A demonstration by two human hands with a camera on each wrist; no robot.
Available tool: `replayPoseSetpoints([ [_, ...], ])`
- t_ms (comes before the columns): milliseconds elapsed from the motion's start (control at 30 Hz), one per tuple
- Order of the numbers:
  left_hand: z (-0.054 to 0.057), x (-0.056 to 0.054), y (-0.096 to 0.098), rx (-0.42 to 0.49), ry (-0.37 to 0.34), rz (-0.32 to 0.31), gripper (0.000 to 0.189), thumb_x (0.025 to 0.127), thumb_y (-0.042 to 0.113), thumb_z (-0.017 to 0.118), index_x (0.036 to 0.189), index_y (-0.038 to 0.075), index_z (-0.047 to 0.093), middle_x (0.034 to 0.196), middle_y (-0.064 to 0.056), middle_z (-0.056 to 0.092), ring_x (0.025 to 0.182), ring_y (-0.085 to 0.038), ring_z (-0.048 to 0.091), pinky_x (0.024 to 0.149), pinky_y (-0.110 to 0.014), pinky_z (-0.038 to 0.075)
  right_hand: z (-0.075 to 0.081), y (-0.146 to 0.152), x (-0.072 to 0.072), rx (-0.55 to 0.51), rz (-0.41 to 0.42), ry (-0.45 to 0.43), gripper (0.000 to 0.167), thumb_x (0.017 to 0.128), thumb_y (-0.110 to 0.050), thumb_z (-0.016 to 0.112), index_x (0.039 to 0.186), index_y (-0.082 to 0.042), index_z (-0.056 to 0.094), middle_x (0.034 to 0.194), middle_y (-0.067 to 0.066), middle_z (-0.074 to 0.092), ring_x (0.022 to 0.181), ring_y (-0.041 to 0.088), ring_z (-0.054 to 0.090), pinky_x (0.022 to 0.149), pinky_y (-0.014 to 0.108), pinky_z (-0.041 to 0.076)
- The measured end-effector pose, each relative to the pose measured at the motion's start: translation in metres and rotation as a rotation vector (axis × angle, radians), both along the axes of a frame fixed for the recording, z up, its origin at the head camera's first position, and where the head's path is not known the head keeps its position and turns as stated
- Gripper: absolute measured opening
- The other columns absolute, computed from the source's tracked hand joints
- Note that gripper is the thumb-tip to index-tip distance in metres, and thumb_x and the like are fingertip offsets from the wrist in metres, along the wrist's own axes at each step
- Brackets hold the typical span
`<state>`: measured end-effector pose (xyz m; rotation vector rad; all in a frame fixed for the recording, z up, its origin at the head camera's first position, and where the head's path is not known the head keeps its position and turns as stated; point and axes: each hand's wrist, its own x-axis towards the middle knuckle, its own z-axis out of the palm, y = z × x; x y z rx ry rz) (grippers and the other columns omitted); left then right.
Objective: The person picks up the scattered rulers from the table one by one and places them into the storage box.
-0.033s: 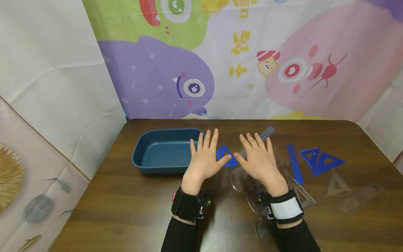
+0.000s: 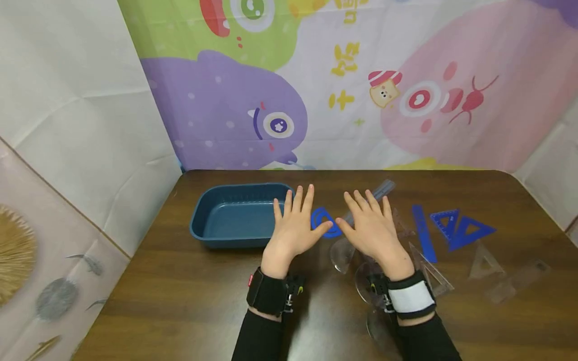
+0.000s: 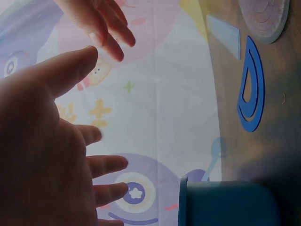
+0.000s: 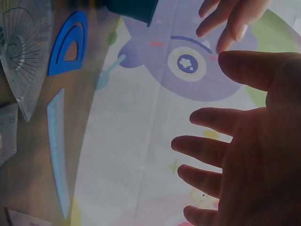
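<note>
Both hands are held up over the table with fingers spread and straight, holding nothing. The left hand (image 2: pixel 291 233) is in front of the right end of a teal plastic basin (image 2: pixel 239 242). The right hand (image 2: pixel 374 235) hovers over several clear drawing tools. Between the two thumbs lies a blue protractor (image 2: pixel 334 232), also seen in the left wrist view as a blue protractor (image 3: pixel 258 94) lying flat. A clear ruler (image 2: pixel 384 189) extends beyond the right fingers, partly hidden by them. Below the right thumb is a clear protractor (image 2: pixel 341 255); more round clear pieces lie partly behind the right wrist.
To the right lie a blue ruler (image 2: pixel 423 234), two blue set squares touching or overlapping, including the larger set square (image 2: pixel 460 241), a clear set square (image 2: pixel 476 273) and a faint clear ruler (image 2: pixel 508 293). A cartoon-printed cloth (image 2: pixel 338 135) hangs behind the brown table (image 2: pixel 180 301).
</note>
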<state>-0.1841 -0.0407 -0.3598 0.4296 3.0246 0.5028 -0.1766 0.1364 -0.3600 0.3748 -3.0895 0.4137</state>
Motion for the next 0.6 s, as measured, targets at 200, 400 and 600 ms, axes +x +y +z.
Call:
replayPoseSetpoints([
  [200, 0.006, -0.003, -0.006, 0.03, 0.024, 0.005, 0.085, 0.086, 0.061, 0.041, 0.148, 0.02, 0.001, 0.153, -0.009, 0.005, 0.14, -0.034, 0.0, 0.108, -0.057, -0.003, 0.002, -0.002, -0.001, -0.024, 0.011, 0.006, 0.066, 0.091, -0.043, 0.046, 0.143, -0.009, 0.027, 0.145, 0.018, 0.029, 0.136, 0.039, 0.018, 0.107, 0.06, 0.004],
  [400, 0.014, -0.006, -0.039, 0.168, 0.172, 0.147, 0.074, 0.089, 0.048, 0.047, 0.146, 0.012, 0.017, 0.148, -0.015, 0.025, 0.136, -0.033, 0.022, 0.107, -0.055, 0.016, -0.007, -0.012, 0.004, -0.016, 0.011, -0.062, 0.062, 0.085, -0.044, 0.058, 0.129, -0.002, 0.047, 0.121, 0.018, 0.056, 0.106, 0.035, 0.055, 0.081, 0.049, 0.046],
  [600, 0.012, -0.006, -0.106, 0.189, 0.26, 0.418, 0.064, 0.09, 0.035, 0.053, 0.139, 0.002, 0.032, 0.136, -0.022, 0.04, 0.12, -0.04, 0.041, 0.095, -0.055, 0.035, -0.018, -0.028, 0.01, 0.041, 0.004, -0.253, 0.076, 0.075, -0.047, 0.068, 0.128, 0.003, 0.047, 0.128, 0.024, 0.047, 0.114, 0.04, 0.048, 0.079, 0.05, 0.047],
])
